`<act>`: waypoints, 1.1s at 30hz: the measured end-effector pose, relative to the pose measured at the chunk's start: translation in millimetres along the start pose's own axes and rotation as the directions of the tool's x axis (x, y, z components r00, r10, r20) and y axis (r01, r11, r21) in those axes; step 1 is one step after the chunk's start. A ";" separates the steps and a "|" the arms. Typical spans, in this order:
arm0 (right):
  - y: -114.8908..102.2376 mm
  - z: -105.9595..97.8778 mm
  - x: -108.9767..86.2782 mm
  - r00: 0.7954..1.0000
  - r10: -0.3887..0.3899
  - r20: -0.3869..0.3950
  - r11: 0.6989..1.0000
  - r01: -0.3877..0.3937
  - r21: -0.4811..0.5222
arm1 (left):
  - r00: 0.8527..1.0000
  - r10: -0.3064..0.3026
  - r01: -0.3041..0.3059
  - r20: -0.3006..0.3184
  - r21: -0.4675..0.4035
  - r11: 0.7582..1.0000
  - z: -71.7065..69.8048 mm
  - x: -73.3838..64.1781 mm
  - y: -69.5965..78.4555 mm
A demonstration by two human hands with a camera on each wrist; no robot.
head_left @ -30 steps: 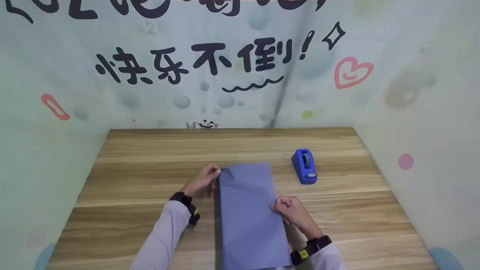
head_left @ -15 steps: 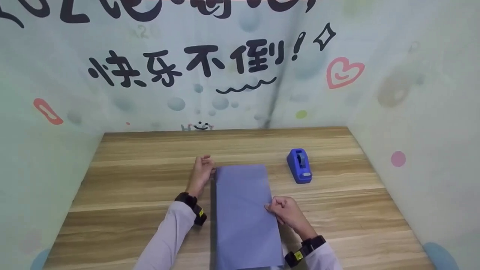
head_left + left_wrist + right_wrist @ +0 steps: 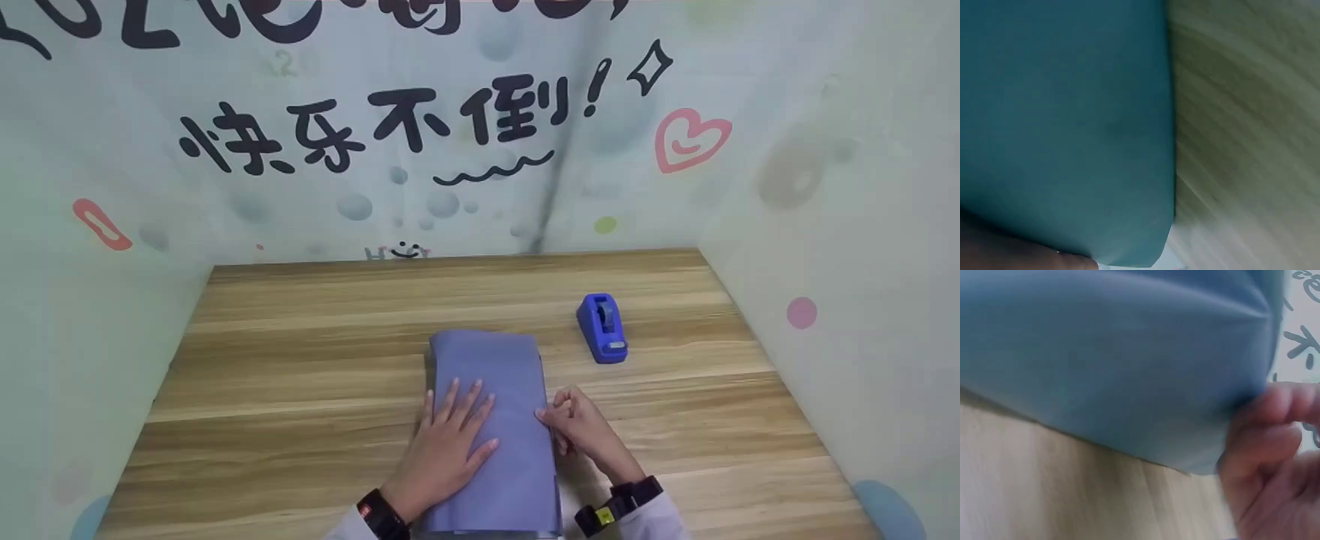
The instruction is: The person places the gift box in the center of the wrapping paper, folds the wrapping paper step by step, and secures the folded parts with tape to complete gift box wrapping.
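Observation:
A long piece of blue paper [image 3: 510, 450] lies lengthwise at the middle front of the table, its top surface smooth. It has some thickness at the sides, but whatever is under it is hidden. My left hand [image 3: 442, 454] rests palm down on its left part with fingers spread and straight. On the right long edge, my right hand [image 3: 585, 427] pinches the paper between thumb and curled fingers. The right wrist view shows that hand [image 3: 1275, 455] at the paper's edge, with creases in the blue sheet [image 3: 1117, 365]. The left wrist view has mostly paper [image 3: 1067, 124].
A blue tape dispenser [image 3: 602, 330] stands to the right, beyond my right hand. The wooden table [image 3: 300, 360] meets a pale printed backdrop [image 3: 465, 210] at the back and on both sides.
My left hand has left the paper's far left corner, come nearer and flattened onto the top. My right hand keeps its pinch at the right edge.

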State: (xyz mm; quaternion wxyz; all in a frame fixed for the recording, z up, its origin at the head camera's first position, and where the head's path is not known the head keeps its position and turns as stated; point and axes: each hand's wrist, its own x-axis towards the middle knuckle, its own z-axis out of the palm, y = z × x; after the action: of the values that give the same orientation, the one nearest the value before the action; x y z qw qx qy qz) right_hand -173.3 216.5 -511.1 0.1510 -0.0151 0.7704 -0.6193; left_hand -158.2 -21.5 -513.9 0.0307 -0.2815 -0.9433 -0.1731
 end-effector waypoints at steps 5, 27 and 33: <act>-1.8 -2.2 -4.8 0.993 0.026 0.115 0.997 -0.017 -0.077 | 0.999 0.012 -0.012 -0.041 0.000 1.000 2.9 -1.2 1.9; -7.5 1.4 16.5 0.989 -0.060 0.136 0.989 0.077 -0.129 | 0.984 0.173 -0.167 -0.047 0.111 0.980 5.0 22.9 2.3; -6.7 -5.8 17.7 0.995 -0.096 -0.023 0.975 0.089 -0.204 | 0.982 0.191 -0.189 -0.009 0.118 0.975 10.1 26.1 3.6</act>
State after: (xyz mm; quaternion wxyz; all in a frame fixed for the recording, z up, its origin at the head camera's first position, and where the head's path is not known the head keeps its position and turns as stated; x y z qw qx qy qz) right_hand -192.7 216.7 -507.3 0.1071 -0.0558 0.8302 -0.5443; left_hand -177.8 -1.6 -518.3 0.0730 -0.3662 -0.9203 -0.1166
